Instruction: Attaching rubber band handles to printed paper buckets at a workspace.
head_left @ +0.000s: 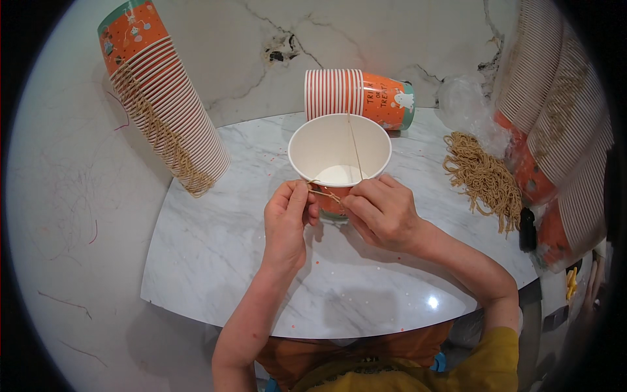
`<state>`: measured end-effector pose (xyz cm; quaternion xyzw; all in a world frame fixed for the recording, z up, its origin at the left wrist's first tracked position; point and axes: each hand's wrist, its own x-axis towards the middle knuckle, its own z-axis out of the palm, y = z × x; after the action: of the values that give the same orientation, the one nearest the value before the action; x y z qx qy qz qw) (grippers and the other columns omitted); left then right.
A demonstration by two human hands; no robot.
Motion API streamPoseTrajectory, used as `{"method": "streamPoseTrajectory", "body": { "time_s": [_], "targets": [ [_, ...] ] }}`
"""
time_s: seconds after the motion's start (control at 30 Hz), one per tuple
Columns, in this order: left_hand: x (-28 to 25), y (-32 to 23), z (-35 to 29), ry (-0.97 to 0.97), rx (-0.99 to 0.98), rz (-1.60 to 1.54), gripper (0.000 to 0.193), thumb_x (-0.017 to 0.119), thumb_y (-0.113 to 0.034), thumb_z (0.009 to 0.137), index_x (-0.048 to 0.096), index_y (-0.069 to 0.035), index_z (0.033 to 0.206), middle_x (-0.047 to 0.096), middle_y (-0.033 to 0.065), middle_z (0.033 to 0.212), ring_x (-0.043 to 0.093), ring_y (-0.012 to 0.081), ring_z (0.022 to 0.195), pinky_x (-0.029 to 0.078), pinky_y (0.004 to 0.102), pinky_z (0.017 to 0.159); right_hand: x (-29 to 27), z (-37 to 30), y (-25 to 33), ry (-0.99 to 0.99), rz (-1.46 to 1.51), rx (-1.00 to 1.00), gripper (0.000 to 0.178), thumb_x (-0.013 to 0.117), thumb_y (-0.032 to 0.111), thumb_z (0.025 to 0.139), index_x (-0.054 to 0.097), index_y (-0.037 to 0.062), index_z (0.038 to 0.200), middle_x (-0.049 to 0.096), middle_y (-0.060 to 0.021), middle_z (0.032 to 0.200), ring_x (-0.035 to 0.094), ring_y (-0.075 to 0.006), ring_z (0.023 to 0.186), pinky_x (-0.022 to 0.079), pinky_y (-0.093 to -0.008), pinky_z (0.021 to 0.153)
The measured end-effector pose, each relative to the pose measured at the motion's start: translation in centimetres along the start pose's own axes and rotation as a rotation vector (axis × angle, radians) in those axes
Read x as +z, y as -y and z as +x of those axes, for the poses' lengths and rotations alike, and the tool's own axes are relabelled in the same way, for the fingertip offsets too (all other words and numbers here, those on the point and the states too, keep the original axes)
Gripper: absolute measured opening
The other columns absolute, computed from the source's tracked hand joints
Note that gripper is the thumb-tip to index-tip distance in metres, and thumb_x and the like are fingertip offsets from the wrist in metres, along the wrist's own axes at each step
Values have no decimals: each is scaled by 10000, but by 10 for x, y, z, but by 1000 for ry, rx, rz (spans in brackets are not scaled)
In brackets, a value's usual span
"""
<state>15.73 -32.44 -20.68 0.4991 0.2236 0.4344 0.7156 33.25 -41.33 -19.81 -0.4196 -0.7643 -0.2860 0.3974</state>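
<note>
An orange paper bucket (339, 147) with a white inside stands upright on the marble-look table, its mouth facing up. A thin tan cord (354, 147) runs across its opening from the far rim to the near side. At the near rim my left hand (287, 208) pinches one part of the cord, thumb against forefinger. Beside it, to the right, my right hand (384, 208) is closed on another part of the cord. Between the hands the cord crosses in front of the bucket's orange wall. My fingers partly hide that wall.
A nested stack of orange buckets (368, 98) lies on its side behind. At the left rises a tall stack (166, 98) with cords hanging along it. Loose tan cords (483, 176) lie heaped at the right, near plastic-wrapped bucket stacks (555, 111) and a small black object (528, 228).
</note>
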Motion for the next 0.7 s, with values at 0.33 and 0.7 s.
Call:
{"method": "streamPoseTrajectory", "body": {
  "time_s": [0.33, 0.7],
  "targets": [
    [-1, -1, 0, -15, -5, -22, 225, 557, -241, 1072, 573, -76, 920, 585, -16, 787, 518, 59, 672, 431, 220, 615, 3, -1, 2, -10, -2, 23, 245, 731, 16, 626, 571, 39, 810, 515, -76, 765, 581, -251, 680, 481, -376, 594],
    [-3, -4, -1, -21, -11, -35, 223, 562, -234, 1066, 573, -78, 907, 583, -13, 784, 512, 67, 672, 431, 228, 621, 0, 1, 3, 3, 27, 5, 315, 747, -41, 634, 617, 9, 916, 569, -95, 805, 594, -263, 656, 478, -376, 554]
  ]
}}
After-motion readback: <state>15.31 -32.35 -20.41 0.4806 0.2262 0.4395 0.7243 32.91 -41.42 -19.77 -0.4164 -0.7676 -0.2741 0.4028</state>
